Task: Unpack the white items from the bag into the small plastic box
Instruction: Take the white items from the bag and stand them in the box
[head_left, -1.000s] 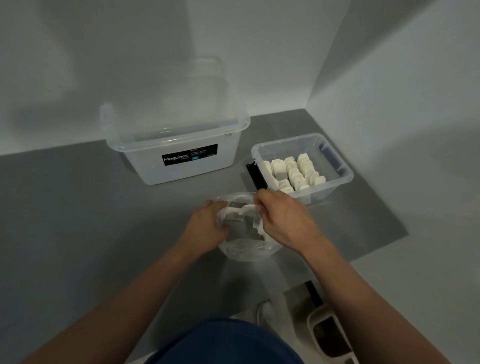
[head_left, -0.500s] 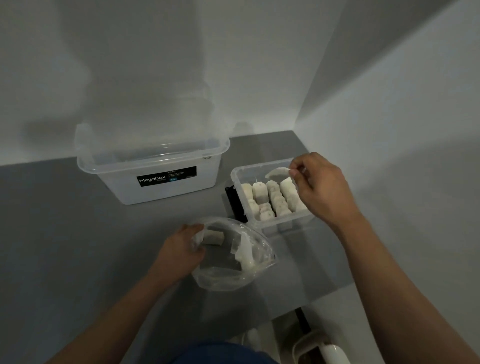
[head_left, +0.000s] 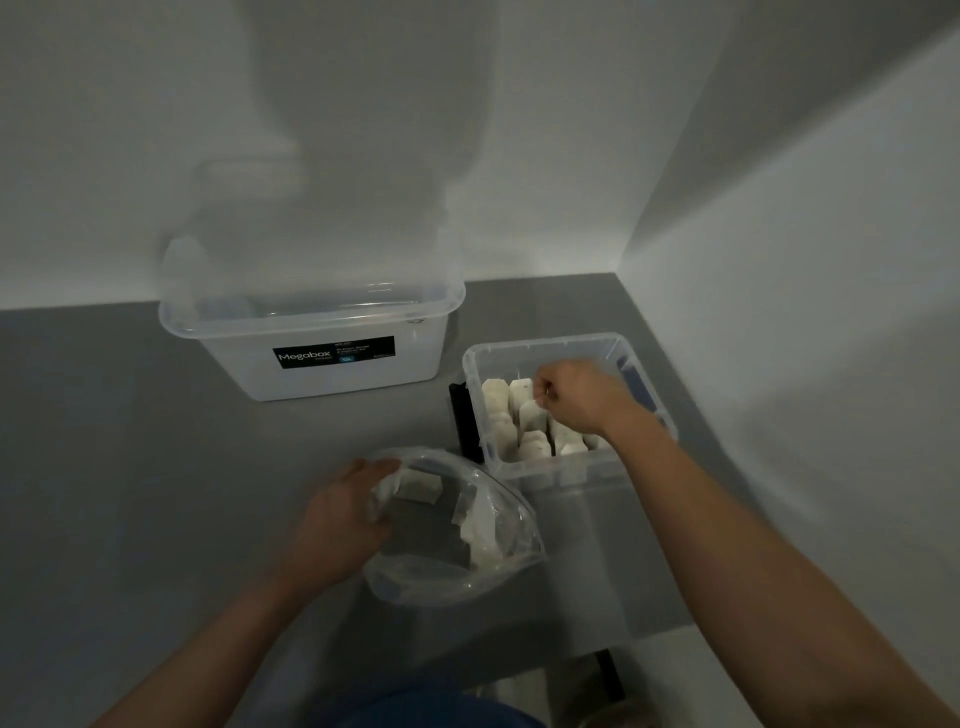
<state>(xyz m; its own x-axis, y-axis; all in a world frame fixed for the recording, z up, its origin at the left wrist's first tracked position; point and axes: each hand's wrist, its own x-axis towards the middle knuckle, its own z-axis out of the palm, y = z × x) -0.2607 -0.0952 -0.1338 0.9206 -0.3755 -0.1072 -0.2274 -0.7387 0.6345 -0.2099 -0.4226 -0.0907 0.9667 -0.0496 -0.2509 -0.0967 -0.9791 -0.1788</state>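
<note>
Presently we list: small plastic box (head_left: 550, 343), beyond and right of the bag (head_left: 498, 551), long axis running away from us, white items (head_left: 535, 447) standing on end in rows. Our right hand (head_left: 579, 397) pinches one upright there; our left hand (head_left: 337, 519) grips the bag's upward-facing rim.

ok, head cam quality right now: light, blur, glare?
Head view: dim, brightest on the right wall; slight motion blur on the left hand holding the bag and the right hand pinching a white item in the small box; faint glare on the big box rim; wide-angle bending at the edges; Megabox label readable.
</note>
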